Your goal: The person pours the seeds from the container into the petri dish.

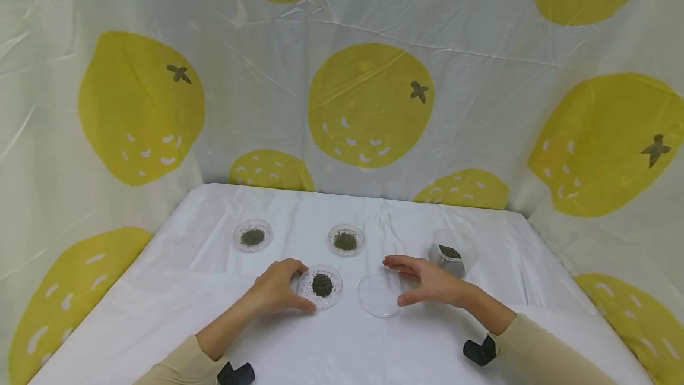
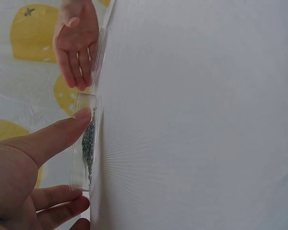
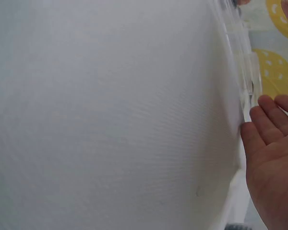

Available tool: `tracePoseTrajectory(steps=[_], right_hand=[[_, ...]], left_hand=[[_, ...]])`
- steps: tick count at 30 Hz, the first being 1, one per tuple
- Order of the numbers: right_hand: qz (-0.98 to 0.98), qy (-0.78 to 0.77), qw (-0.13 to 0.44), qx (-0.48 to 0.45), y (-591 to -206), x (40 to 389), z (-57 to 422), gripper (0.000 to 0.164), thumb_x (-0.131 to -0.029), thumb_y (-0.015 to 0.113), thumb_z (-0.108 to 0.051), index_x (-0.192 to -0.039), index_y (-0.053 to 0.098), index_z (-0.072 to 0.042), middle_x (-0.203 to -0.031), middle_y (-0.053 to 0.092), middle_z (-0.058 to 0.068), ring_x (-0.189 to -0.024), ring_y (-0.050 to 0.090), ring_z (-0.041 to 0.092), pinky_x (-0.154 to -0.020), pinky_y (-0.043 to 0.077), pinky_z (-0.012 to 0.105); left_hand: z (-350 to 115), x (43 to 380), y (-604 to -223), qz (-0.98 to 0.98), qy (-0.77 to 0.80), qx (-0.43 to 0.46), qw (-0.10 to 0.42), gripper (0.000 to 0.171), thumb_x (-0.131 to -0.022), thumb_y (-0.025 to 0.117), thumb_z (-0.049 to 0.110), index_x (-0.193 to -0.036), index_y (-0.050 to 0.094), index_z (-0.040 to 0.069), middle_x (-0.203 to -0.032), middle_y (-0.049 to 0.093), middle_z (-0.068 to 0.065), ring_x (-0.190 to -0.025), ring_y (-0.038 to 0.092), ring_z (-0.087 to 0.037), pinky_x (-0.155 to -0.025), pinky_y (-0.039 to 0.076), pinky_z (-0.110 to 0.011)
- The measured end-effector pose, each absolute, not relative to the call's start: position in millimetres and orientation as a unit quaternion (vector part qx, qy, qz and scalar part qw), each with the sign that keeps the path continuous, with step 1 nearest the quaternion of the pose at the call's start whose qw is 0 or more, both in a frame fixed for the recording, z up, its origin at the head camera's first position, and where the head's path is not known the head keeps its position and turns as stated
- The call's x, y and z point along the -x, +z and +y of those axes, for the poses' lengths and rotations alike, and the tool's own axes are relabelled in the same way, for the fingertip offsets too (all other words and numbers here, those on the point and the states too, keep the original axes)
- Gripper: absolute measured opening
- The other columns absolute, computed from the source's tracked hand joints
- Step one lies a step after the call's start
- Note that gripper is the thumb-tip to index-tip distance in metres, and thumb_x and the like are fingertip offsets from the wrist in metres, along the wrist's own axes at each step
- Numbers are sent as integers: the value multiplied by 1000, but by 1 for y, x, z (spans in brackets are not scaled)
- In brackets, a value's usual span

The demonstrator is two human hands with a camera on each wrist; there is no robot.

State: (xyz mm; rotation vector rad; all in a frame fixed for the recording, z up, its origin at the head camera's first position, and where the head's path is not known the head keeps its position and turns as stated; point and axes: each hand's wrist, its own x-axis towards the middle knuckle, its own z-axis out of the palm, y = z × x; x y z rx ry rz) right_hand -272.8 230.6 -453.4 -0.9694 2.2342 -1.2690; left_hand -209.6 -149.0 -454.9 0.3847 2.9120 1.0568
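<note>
A clear petri dish (image 1: 323, 285) with a small heap of dark green, crumbly dried material sits on the white cloth. My left hand (image 1: 279, 287) holds it by its left side, thumb at the near rim and fingers at the far rim. In the left wrist view the thumb presses the wall of this dish (image 2: 78, 167). Just to its right lies an empty clear round lid or dish (image 1: 378, 294). My right hand (image 1: 430, 281) hovers beside that one's right edge with the fingers extended, holding nothing; whether it touches the rim cannot be told.
Two more petri dishes with the same dark material stand farther back, one at the left (image 1: 253, 236) and one in the middle (image 1: 346, 240). Behind my right hand is a clear tub (image 1: 454, 254) with dark contents. A lemon-print curtain (image 1: 470, 135) encloses the table.
</note>
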Motion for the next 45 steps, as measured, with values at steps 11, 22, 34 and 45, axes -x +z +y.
tracePoseTrajectory(steps=[11,22,34,45], right_hand=[[856,-323,145,378,-462,270,220,102,-72,96,-40,-155,45,-9,-156,44,8,-144,37,32,-118,30,34],[871,-281,121,384,-464,272,211,93,-71,96,-43,-147,52,-13,-144,48,1,-134,43,26,-111,37,45],[881,-294,102,357,-461,270,199,96,-70,96,-36,-147,49,-3,-142,51,5,-133,48,27,-112,39,45],[878,-280,86,379,-456,268,180,95,-69,96,-31,-144,49,1,-138,50,11,-128,49,29,-111,39,49]], left_hand=[[-148,210,-452,933,339,-122,7,81,-59,101,41,-124,67,5,-122,67,-7,-119,59,-36,-101,46,-60],[-147,210,-451,933,339,-120,13,79,-60,101,39,-123,68,6,-120,67,-5,-119,59,-36,-101,46,-60],[-147,208,-452,935,334,-120,2,80,-59,102,39,-124,69,6,-120,69,-7,-118,60,-36,-99,46,-63],[-148,208,-454,934,335,-124,1,79,-59,102,39,-123,69,7,-119,69,-5,-117,61,-35,-98,47,-62]])
